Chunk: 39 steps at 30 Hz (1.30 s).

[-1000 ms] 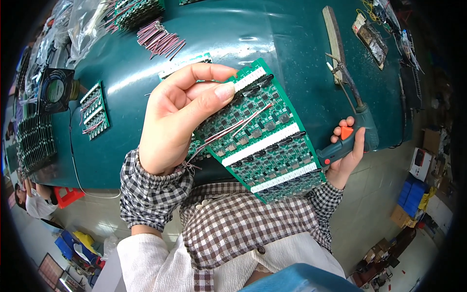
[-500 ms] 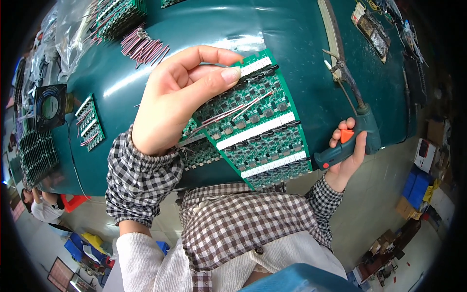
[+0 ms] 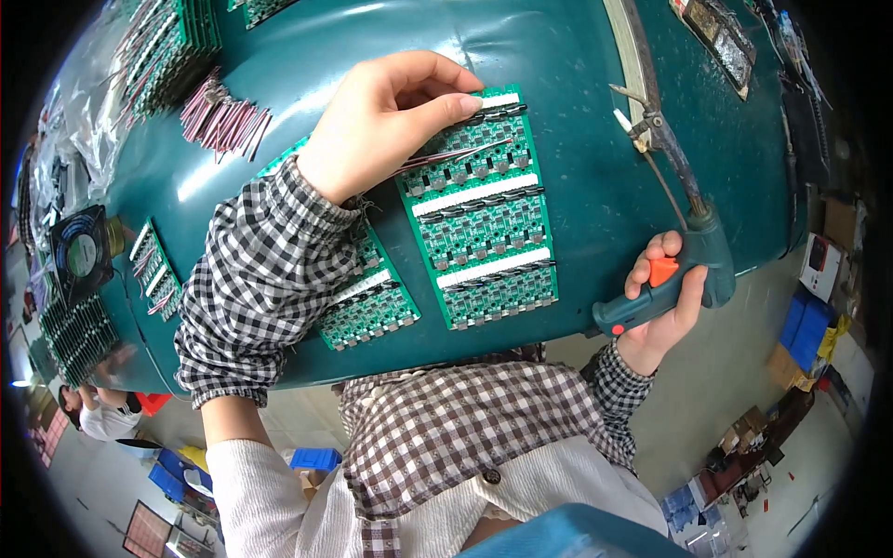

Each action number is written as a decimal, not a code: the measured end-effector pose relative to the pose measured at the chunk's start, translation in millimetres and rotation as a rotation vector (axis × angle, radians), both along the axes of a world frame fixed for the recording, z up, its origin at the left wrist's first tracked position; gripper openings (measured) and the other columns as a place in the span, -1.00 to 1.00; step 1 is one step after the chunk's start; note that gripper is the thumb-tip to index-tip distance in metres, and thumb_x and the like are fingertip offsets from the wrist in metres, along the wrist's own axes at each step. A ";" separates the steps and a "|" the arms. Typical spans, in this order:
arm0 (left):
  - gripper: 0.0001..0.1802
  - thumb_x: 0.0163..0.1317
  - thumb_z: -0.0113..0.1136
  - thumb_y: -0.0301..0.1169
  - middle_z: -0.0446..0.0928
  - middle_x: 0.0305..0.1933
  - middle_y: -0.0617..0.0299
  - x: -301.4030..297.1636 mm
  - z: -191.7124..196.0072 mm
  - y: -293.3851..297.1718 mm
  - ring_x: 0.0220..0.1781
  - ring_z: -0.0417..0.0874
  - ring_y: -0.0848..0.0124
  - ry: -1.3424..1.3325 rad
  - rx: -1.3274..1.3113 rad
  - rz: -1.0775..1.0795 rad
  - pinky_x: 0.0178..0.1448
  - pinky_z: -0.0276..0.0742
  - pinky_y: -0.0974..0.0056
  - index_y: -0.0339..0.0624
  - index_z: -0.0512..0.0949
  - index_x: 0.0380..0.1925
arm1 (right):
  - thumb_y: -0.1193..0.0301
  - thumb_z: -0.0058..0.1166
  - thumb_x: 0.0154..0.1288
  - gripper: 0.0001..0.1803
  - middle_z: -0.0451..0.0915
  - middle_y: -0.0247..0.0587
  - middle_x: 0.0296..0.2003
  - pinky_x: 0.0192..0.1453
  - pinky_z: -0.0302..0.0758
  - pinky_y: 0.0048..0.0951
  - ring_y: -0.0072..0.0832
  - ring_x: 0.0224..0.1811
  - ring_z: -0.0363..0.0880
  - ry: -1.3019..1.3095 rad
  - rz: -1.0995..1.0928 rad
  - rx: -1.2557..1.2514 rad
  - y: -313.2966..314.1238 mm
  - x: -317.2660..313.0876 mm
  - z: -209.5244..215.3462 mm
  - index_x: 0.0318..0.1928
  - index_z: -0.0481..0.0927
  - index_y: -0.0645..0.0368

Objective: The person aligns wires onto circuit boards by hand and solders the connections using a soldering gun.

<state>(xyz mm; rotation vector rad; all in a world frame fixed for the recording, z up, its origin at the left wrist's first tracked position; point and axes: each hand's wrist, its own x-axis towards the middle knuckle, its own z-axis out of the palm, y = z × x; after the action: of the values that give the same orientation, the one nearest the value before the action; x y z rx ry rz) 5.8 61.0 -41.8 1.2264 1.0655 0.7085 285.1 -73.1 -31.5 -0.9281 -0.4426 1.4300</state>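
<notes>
My left hand [image 3: 386, 126] pinches the far edge of a green circuit board panel [image 3: 484, 237] between thumb and fingers. The panel lies flat or nearly flat on the table, with rows of white connectors and black parts across it. A few thin red and white wires [image 3: 465, 153] rest over its far section. Beside it, partly covered by my left forearm, is another green panel [image 3: 372, 312]. At the right, my right hand [image 3: 684, 312] grips a soldering gun [image 3: 712, 265] with a dark green body and an orange trigger. Its metal front end points away from me.
A bundle of red and white wires [image 3: 223, 121] lies at the far left, near stacked boards [image 3: 177, 51]. A small fan [image 3: 82, 256] and a narrow board [image 3: 155, 270] are further left. A stained metal tray [image 3: 716, 42] sits far right on the green table mat [image 3: 577, 214].
The panel in my left hand has gone from raised and tilted to lying on the table. The second panel shows more now. The soldering gun stays in my right hand, barely moved.
</notes>
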 end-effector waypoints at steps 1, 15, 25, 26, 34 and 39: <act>-0.76 0.16 0.19 -0.40 0.59 -0.32 0.22 0.8 1.7 -0.5 -0.31 0.57 0.56 -0.003 -0.007 -0.005 -0.23 0.49 0.46 -0.30 0.55 -0.20 | 0.08 -0.12 0.34 -0.55 0.45 -0.13 -0.25 -0.46 0.57 -0.51 -0.41 -0.38 0.58 -0.003 -0.005 -0.007 -0.7 0.2 0.7 -0.13 0.35 0.29; -0.80 0.01 0.23 -0.52 0.50 -0.31 0.11 -37.9 25.2 -65.9 -0.26 0.53 0.19 0.637 0.650 0.060 -0.17 0.45 0.26 -0.22 0.56 -0.29 | 0.10 -0.16 0.37 -0.57 0.46 -0.13 -0.24 -0.46 0.55 -0.53 -0.44 -0.39 0.56 -0.061 -0.035 -0.040 1.1 -2.7 6.4 -0.11 0.35 0.29; -0.79 -0.02 0.23 -0.58 0.52 -0.31 0.18 -34.7 16.0 -73.3 -0.28 0.53 0.23 0.703 0.904 0.182 -0.23 0.42 0.25 -0.21 0.55 -0.31 | 0.14 -0.11 0.36 -0.61 0.51 -0.16 -0.29 -0.45 0.56 -0.57 -0.47 -0.38 0.57 -0.126 -0.045 -0.039 9.0 0.5 0.0 -0.15 0.39 0.29; -0.78 -0.03 0.24 -0.59 0.52 -0.31 0.18 -32.8 18.3 -75.4 -0.27 0.53 0.23 0.712 0.921 0.165 -0.23 0.43 0.25 -0.21 0.55 -0.31 | 0.14 -0.11 0.36 -0.60 0.51 -0.16 -0.29 -0.45 0.56 -0.57 -0.47 -0.37 0.57 -0.111 -0.040 -0.037 8.4 0.9 -1.2 -0.15 0.40 0.29; -0.74 -0.10 0.28 -0.60 0.53 -0.25 0.15 -25.7 25.0 -87.1 -0.27 0.56 0.25 0.668 0.925 0.051 -0.22 0.46 0.25 -0.23 0.56 -0.32 | 0.13 -0.14 0.37 -0.59 0.49 -0.14 -0.26 -0.46 0.56 -0.54 -0.46 -0.39 0.57 -0.111 -0.048 -0.026 5.6 -1.1 1.5 -0.13 0.39 0.31; -0.72 -0.11 0.29 -0.60 0.53 -0.25 0.15 -20.3 27.5 -87.6 -0.25 0.56 0.25 0.646 0.899 -0.008 -0.23 0.47 0.27 -0.25 0.56 -0.30 | 0.11 -0.17 0.37 -0.57 0.48 -0.14 -0.26 -0.48 0.54 -0.51 -0.45 -0.39 0.57 -0.107 -0.047 -0.034 3.3 -3.6 7.3 -0.13 0.38 0.31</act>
<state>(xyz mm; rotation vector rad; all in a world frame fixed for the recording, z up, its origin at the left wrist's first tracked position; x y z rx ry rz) -14.5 -26.6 -14.3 2.3412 1.2974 0.8410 281.5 -69.9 -24.3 -1.0397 -0.4740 1.3527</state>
